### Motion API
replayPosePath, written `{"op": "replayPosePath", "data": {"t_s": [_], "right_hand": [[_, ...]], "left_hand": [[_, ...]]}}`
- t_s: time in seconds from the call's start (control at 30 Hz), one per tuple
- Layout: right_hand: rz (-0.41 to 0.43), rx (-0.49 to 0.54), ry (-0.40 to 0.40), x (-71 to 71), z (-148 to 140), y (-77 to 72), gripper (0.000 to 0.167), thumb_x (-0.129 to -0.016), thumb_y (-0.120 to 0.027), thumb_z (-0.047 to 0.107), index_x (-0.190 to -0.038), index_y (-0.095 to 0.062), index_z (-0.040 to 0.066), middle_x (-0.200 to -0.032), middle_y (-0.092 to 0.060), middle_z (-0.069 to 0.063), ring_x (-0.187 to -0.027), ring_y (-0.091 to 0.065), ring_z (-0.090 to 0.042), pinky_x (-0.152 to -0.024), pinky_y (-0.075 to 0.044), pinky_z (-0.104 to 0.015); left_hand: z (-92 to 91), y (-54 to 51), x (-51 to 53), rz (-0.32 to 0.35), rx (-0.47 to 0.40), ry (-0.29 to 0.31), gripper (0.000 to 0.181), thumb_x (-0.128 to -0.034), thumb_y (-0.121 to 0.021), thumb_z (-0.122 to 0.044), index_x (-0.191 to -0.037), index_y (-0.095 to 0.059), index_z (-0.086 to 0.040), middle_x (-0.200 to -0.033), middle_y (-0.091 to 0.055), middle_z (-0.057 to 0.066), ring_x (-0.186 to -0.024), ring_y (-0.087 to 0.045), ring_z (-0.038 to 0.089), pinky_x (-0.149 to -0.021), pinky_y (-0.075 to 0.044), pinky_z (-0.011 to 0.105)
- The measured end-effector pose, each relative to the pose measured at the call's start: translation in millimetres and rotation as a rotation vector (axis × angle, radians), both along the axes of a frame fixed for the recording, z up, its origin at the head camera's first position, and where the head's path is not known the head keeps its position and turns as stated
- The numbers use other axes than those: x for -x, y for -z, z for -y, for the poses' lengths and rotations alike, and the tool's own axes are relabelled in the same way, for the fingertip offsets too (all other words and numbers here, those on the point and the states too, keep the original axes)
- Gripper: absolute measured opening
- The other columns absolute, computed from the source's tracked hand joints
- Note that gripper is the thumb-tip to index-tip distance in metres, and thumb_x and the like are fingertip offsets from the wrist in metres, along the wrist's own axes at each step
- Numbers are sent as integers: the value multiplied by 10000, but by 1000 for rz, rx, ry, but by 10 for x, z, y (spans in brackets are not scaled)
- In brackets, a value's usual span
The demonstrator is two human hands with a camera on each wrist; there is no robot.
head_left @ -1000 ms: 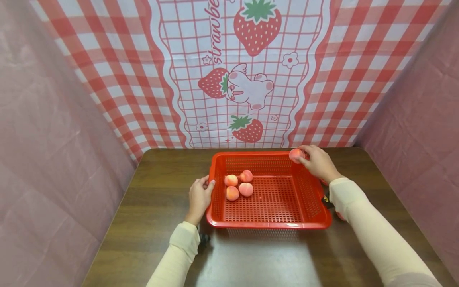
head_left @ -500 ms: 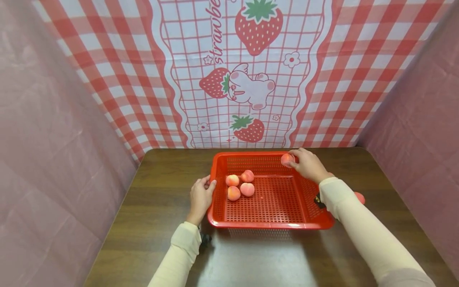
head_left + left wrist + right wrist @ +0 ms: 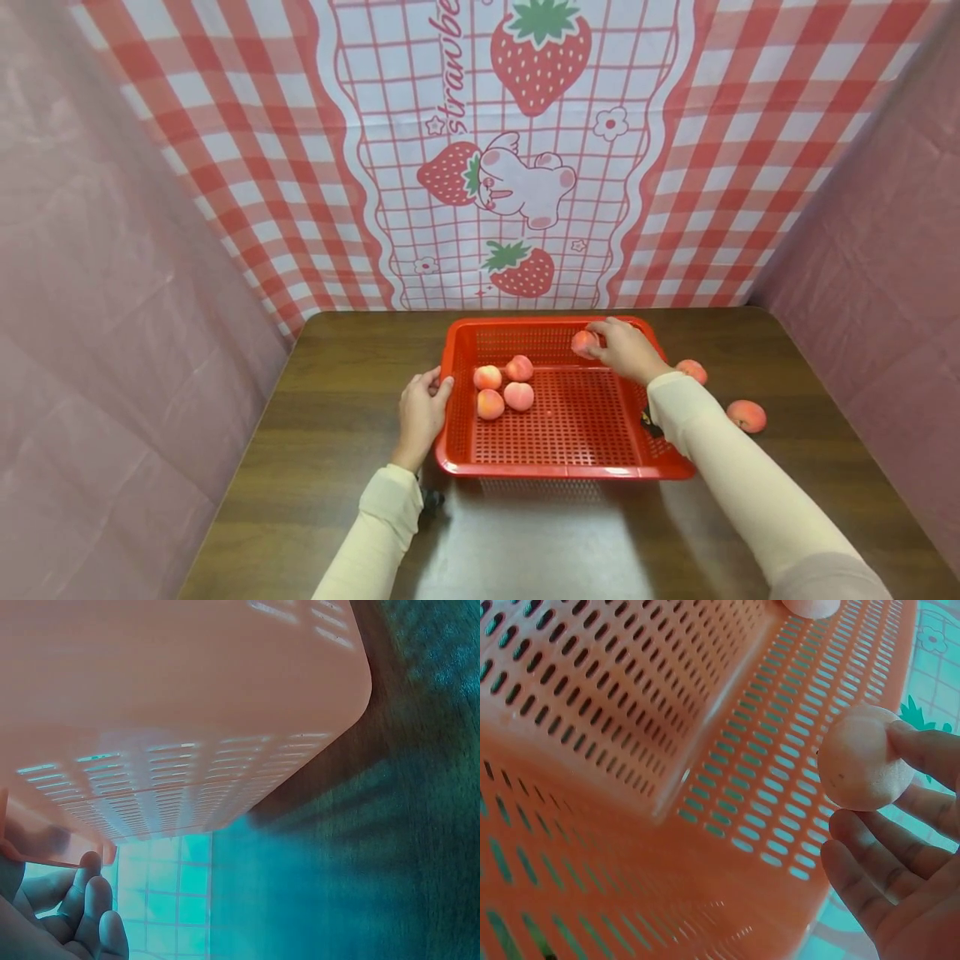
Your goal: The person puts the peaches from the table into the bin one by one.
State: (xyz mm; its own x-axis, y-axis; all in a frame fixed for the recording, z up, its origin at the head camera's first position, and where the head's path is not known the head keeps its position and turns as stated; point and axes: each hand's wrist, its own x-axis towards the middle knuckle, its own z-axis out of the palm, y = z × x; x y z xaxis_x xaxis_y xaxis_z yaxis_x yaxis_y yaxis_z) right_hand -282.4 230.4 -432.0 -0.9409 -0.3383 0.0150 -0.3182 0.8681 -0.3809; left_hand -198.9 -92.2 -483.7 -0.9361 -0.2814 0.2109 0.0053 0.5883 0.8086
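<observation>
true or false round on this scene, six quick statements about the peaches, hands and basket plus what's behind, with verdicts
1. The right hand holds a peach. True.
2. Four peaches lie together inside the basket. True.
3. The basket is blue. False: it is red.
4. The left hand holds a peach. False: it grips the basket.
5. Two peaches show on the table, to the right of the basket. True.
6. The cloth behind the table is plain. False: it is printed with strawberries.
</observation>
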Motion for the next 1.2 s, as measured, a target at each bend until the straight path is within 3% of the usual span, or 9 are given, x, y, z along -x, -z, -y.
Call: {"op": "replayPosePath", "data": {"t_s": [0.17, 0.33, 0.77, 1.0, 1.2], "right_hand": [[38, -3, 6, 10, 81, 93, 488, -964, -602, 268, -1354, -533, -18, -1336, -550, -259, -1216, -531, -422, -998, -445, -575], [40, -44, -15, -7, 164, 193, 474, -937, -641, 235, -1327, -561, -21, -1268, -588, -245, -1125, -589, -397, -948, -483, -550], [60, -76, -36, 30, 318, 443, 444, -920, -658, 203, -1293, -585, -27, -1221, -614, -221, -1100, -603, -365, -959, -484, -522], [25, -58, -77, 1, 361, 491, 386, -899, -646, 131, -1235, -610, -55, -1188, -624, -246, -1105, -594, -404, -964, -473, -531], [28, -60, -66, 0, 388, 520, 390, -902, -641, 129, -1246, -605, -51, -1199, -613, -251, -1103, -594, -414, -957, -476, -538]], "left_hand": [[9, 10, -21, 4, -15, -3, 338, -903, -684, -187, -1175, -686, 14, -909, -677, 143, -834, -674, 282, -802, -537, 437], [16, 31, -18, -3, -16, -8, 332, -901, -685, -186, -1170, -690, 8, -896, -673, 133, -823, -670, 275, -789, -533, 431], [22, 53, -1, -11, -17, -12, 334, -897, -686, -190, -1169, -692, 3, -906, -681, 132, -829, -685, 275, -785, -542, 423], [5, 44, 13, 4, -11, -3, 333, -904, -682, -199, -1178, -691, -9, -914, -681, 133, -841, -685, 278, -797, -540, 428], [-3, 23, 20, 5, -15, -3, 327, -904, -682, -196, -1173, -694, -11, -909, -679, 132, -837, -676, 274, -791, -536, 426]]}}
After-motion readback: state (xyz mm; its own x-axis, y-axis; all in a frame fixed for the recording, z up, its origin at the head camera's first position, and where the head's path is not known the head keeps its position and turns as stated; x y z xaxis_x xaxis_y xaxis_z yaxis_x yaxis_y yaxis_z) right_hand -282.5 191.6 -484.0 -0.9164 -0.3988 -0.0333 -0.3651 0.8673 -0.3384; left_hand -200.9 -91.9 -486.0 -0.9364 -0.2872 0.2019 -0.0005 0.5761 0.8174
